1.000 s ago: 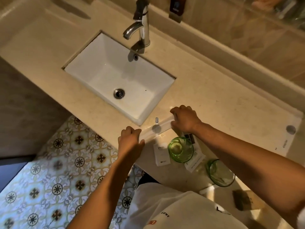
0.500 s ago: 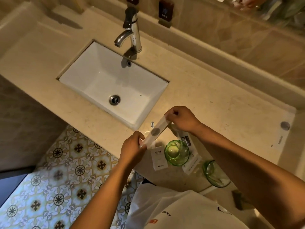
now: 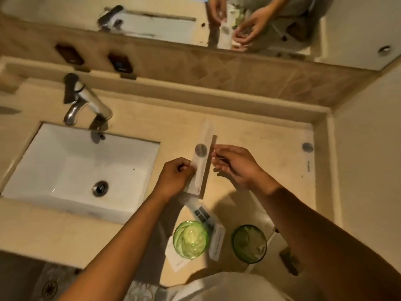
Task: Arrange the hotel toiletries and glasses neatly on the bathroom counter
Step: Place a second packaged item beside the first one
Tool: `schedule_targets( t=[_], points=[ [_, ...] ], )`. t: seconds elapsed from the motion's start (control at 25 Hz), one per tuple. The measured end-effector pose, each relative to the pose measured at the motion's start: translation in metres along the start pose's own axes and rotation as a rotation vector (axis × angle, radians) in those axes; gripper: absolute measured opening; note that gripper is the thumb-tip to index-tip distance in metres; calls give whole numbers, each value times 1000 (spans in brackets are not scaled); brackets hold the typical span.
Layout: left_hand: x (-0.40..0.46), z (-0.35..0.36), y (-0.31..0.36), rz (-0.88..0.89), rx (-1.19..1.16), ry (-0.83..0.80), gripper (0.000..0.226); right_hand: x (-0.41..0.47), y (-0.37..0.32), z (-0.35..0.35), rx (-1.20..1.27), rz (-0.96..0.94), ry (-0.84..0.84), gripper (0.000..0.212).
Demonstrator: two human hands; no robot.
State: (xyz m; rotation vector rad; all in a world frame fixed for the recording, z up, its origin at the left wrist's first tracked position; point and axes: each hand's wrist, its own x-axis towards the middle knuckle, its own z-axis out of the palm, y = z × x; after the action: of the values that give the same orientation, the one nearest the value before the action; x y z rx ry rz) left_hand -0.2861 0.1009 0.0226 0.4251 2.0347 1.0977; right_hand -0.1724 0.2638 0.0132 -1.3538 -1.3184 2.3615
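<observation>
White porcelain fills the left of the scene: the sink [image 3: 71, 168] sunk into the beige counter [image 3: 260, 137], with a chrome tap [image 3: 86, 101] at its far edge. Just right of the sink, the left hand [image 3: 173, 179] pinches the near end of a long, flat white packet [image 3: 200, 161], thumb and curled fingers closed on it, so it stands lifted above the counter and points toward the far wall. To its right the right hand [image 3: 236, 168] hovers with fingers loosely spread, fingertips at the packet's brown side edge; whether they touch it is unclear. Nearer, two green glasses [image 3: 191, 238] stand well apart, the left one resting on small white sachets [image 3: 217, 240] and a toothpaste tube [image 3: 200, 211]. The packet looks light and thin, likely card or paper that bends easily, so holding both ends should keep it straight. The glasses are fragile and probably slick; grip them round the wall, clear of the sachets
</observation>
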Motion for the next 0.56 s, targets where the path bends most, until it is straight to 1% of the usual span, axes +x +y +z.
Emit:
schedule_targets(
  t=[0.16, 0.24, 0.32, 0.4, 0.44, 0.52, 0.56],
  points=[
    [39, 65, 37, -20, 8, -143, 16, -9, 7, -49, -18, -4, 136, 16],
    [51, 99, 45, -37, 17, -196, 15, -9, 12, -71, -62, 0, 215, 23],
    [55, 129, 51, -70, -9, -240, 14, -9, 15, -92, -96, -9, 288, 23],
    [59, 160, 56, -119, -66, -293, 8, -8, 17, -116, -52, -14, 386, 15],
    [61, 172, 57, -139, -95, -317, 8, -9, 20, -126, -9, -8, 411, 14],
    [70, 197, 58, -156, -89, -360, 14, -10, 27, -145, 58, -2, 458, 23],
    [74, 207, 59, -157, -65, -378, 13, -9, 30, -153, 75, -3, 501, 26]
  ],
)
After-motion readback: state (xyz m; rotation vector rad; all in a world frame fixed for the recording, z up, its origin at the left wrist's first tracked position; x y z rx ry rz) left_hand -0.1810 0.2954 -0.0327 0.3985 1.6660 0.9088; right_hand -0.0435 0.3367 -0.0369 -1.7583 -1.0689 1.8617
